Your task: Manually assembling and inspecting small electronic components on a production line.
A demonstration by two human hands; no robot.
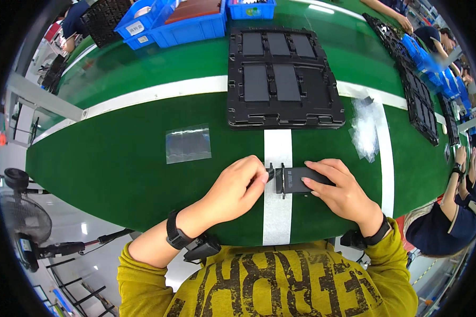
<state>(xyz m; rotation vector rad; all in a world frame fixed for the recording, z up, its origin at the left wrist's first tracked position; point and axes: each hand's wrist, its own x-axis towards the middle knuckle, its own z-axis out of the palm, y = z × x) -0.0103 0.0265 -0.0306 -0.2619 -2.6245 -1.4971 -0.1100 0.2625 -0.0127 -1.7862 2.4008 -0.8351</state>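
A flat dark grey rectangular block [296,180], battery-like with small pale print, lies on the green table across a white stripe. Black thin bracket-like parts stand at its left end. My right hand [345,193] holds the block from its right side, thumb and fingers on its top and edges. Just left of the block, my left hand [241,185] is closed, its thumb and forefinger pinching a small black strip [271,174] by the block's end. Whether the strip is joined to the block cannot be made out. The left hand's other fingers are curled.
Beyond my hands sits a black tray [285,120] with several dark flat blocks in its slots. A clear plastic bag [188,144] lies left, a pile of clear film pieces [365,129] right. Blue bins [190,33] stand at the back. Other people work along the right side.
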